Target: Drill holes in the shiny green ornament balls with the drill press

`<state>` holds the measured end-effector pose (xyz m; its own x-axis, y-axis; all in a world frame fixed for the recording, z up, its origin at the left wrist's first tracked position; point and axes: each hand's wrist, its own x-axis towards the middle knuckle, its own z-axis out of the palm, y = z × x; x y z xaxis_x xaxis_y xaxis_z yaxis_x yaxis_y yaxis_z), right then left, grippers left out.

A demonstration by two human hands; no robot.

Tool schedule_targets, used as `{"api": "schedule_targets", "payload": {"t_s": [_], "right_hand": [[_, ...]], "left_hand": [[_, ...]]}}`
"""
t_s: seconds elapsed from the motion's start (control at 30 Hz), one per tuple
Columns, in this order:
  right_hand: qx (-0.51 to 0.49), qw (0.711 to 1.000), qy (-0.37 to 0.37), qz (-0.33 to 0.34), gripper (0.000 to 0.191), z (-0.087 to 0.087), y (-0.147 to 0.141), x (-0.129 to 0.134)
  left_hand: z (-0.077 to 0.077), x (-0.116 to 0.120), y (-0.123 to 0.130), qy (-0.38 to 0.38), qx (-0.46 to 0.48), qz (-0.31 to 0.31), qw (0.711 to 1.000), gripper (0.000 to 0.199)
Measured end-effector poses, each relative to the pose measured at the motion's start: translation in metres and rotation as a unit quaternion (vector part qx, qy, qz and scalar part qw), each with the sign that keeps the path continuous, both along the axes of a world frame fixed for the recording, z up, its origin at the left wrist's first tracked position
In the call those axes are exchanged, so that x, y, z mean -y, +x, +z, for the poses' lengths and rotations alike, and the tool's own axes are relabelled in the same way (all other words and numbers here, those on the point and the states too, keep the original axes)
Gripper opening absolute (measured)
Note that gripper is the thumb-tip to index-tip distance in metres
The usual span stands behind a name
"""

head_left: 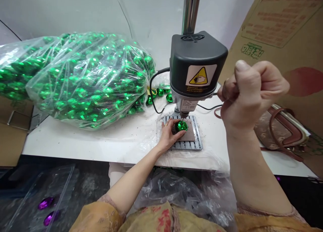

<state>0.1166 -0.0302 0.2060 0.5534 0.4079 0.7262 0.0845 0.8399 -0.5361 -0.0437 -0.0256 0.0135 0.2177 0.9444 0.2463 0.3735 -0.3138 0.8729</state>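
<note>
A shiny green faceted ball (182,125) rests on the flat board (189,134) over the slotted metal base (198,145) of a small drill press (198,64). My left hand (170,133) has its thumb and fingers closed round the ball from the left. The bit comes down from the chuck (184,114) to the top of the ball; whether it has entered cannot be made out. Raised at the right of the black motor housing, my right hand (252,89) is curled in a fist round the drill press handle (216,93), which is mostly hidden by the fingers.
A big clear bag (96,80) full of green balls covers the table's left side. Loose green balls (169,97) lie behind the press. On the right are a handbag (282,131) and a tall cardboard box (285,33). Purple balls (45,203) lie low at the left.
</note>
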Motion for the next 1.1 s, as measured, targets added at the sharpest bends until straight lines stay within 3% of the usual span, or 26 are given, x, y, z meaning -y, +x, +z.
{"api": "schedule_targets", "payload": {"t_s": [0.17,0.43,0.93,1.03,1.1], "right_hand": [[-0.004,0.999,0.035,-0.007,0.039,-0.015,-0.006,0.009],[0.056,0.986,0.158,-0.025,0.049,-0.045,0.0,0.004],[0.162,0.959,0.23,-0.014,0.04,-0.082,0.014,0.001],[0.168,0.96,0.224,-0.021,0.04,-0.082,0.012,0.004],[0.138,0.971,0.195,-0.027,0.042,-0.071,0.007,0.008]], "left_hand": [[0.003,0.001,0.0,0.006,-0.011,-0.004,1.0,0.046],[0.003,0.002,-0.002,-0.004,-0.028,-0.01,1.0,0.045],[0.002,0.002,-0.001,0.011,-0.024,-0.005,1.0,0.042],[0.001,0.002,-0.001,0.018,-0.024,-0.003,1.0,0.043],[0.0,0.002,-0.001,0.018,-0.026,0.0,1.0,0.043]]}}
